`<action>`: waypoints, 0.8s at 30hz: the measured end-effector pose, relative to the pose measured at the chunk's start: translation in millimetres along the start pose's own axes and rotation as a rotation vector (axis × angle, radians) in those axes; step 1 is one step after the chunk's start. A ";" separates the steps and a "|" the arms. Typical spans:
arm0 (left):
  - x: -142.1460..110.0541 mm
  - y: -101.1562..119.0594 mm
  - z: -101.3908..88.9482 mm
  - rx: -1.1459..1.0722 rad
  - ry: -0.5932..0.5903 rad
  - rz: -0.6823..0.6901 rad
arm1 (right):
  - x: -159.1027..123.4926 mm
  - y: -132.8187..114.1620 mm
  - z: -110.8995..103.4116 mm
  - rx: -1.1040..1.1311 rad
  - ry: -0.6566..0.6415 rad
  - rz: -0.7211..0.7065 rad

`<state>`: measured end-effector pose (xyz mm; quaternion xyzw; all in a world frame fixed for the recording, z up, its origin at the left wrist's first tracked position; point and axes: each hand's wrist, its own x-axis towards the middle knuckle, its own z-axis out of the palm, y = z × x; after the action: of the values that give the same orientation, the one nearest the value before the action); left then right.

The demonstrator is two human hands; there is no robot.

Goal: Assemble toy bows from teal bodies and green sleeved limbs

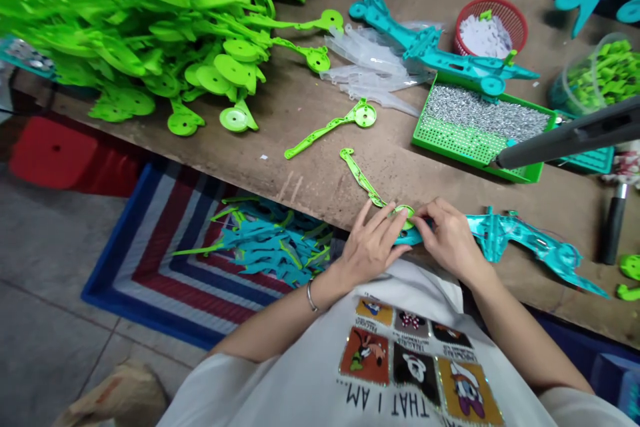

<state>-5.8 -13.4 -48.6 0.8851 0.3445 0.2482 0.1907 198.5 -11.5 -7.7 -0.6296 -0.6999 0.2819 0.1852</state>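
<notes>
My left hand and my right hand meet at the near edge of the wooden bench. Both pinch the round end of a thin lime green plastic arm where it sits on the end of a teal plastic frame. The green arm runs away from me to the upper left. The teal frame stretches to the right along the bench edge. The fingers of both hands are curled on the joint, which they partly hide.
A big heap of green parts fills the bench's far left; a loose green arm lies mid-bench. A green tray of screws, another teal frame, clear pieces, a red basket and a grey tool lie right. A striped bin with teal parts sits below.
</notes>
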 end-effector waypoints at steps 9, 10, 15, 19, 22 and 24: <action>0.1 1.0 -1.4 0.084 -0.120 0.002 | -7.8 15.5 -2.3 -0.154 0.069 -0.017; 0.9 2.7 -2.8 0.090 -0.132 -0.006 | -7.6 15.5 -2.1 -0.170 0.059 -0.021; 8.1 16.0 -7.0 0.130 -0.172 -0.071 | -4.8 12.6 -11.2 -0.245 -0.053 -0.049; 15.2 25.9 -4.6 0.212 -0.182 -0.108 | -4.4 13.0 -25.9 -0.140 -0.172 -0.054; 19.2 29.9 -2.4 0.234 -0.190 -0.147 | -6.3 15.9 -32.9 -0.052 -0.222 -0.056; 21.0 31.6 -1.7 0.241 -0.199 -0.171 | -7.6 18.1 -35.0 -0.011 -0.238 -0.058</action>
<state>22.8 -20.2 -24.7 0.8892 0.4252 0.0992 0.1369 235.1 -12.5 8.8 -0.5723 -0.7363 0.3452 0.1054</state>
